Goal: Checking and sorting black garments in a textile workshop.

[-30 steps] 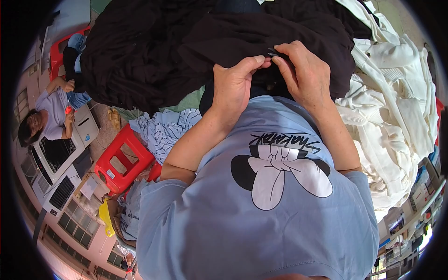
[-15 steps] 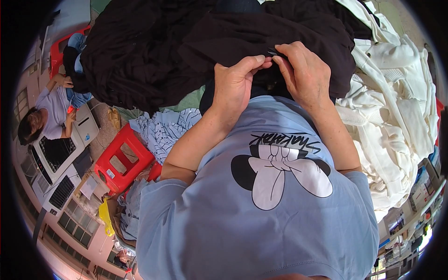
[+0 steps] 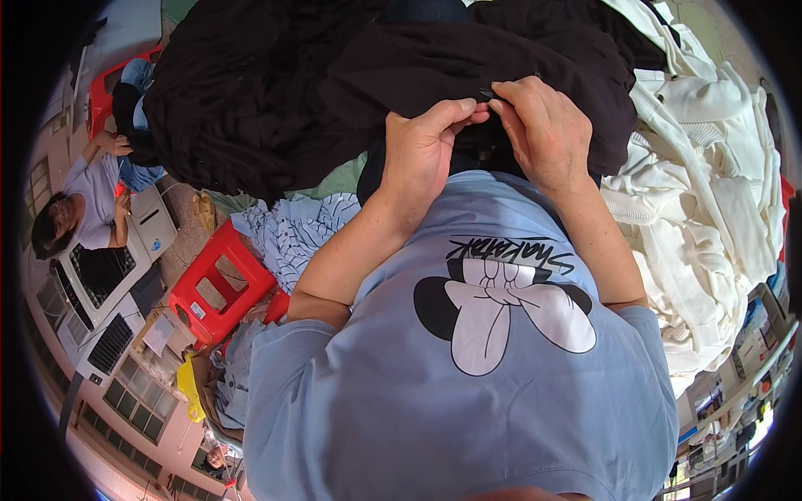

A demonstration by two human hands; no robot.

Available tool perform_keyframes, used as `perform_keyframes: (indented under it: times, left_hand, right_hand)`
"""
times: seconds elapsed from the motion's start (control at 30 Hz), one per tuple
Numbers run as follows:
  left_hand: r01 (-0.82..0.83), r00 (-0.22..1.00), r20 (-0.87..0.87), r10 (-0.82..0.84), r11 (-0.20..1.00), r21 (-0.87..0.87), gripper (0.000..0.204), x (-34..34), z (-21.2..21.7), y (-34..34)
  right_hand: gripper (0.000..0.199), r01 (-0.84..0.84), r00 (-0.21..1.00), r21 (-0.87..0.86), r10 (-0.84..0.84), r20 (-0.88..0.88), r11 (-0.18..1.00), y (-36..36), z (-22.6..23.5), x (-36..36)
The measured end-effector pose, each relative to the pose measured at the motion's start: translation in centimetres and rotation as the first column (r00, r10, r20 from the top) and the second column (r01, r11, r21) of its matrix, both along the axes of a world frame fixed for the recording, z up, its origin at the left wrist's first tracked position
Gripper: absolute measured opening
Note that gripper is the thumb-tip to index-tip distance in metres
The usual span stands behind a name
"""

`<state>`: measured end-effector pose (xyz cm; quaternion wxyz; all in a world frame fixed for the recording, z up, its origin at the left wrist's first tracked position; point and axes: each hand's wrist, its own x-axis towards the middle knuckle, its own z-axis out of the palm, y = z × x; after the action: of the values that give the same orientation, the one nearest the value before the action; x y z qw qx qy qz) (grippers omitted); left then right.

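Dark cloth (image 3: 393, 71) lies spread in front of me, bunched in soft folds. My left hand (image 3: 420, 149) pinches its near edge between thumb and fingers. Close beside it, the fingertips of my right hand (image 3: 545, 134) are drawn together at the same edge. A small black pointed piece (image 3: 486, 93) shows at the right fingertips; its kind is too small to make out, and the rest is hidden by the hand. The two hands' fingertips almost meet over the cloth.
White knitted garments (image 3: 693, 200) are heaped on the right. At left stand a red plastic stool (image 3: 224, 284) and a patterned light blue cloth (image 3: 296, 234). Farther left, a person (image 3: 92, 196) handles blue fabric. A yellow bag (image 3: 190, 388) sits lower left.
My hands have barely shifted; the right fingers have moved very slightly at the cloth's edge. The person at far left has moved a hand holding something red slightly upward.
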<state>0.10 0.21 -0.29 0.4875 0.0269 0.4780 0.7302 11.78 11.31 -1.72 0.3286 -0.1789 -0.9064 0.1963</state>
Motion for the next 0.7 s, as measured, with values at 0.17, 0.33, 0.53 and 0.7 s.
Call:
perform_keyframes:
  times: [0.17, 0.33, 0.53, 0.7]
  left_hand:
    - [0.020, 1.000, -0.021, -0.020, 0.999, 0.027, 0.013, -0.07, 0.02, -0.05]
    - [0.013, 1.000, -0.019, -0.013, 0.999, 0.029, 0.012, -0.08, -0.06, 0.01]
    - [-0.003, 1.000, -0.022, 0.004, 1.000, 0.029, 0.010, 0.03, -0.19, 0.12]
    - [-0.001, 0.999, -0.035, 0.002, 1.000, 0.028, 0.011, 0.09, -0.41, -0.01]
  right_hand:
    - [0.014, 0.019, 1.000, -0.093, -0.016, 0.027, 0.995, -0.07, 0.39, 0.29]
    - [0.014, 0.026, 0.999, -0.124, -0.022, 0.035, 0.992, -0.18, 0.69, 0.34]
    - [0.015, 0.018, 0.998, -0.085, -0.013, 0.056, 0.996, -0.29, 0.60, 0.17]
    - [0.014, 0.022, 0.999, -0.019, -0.021, 0.046, 1.000, -0.22, 0.40, 0.03]
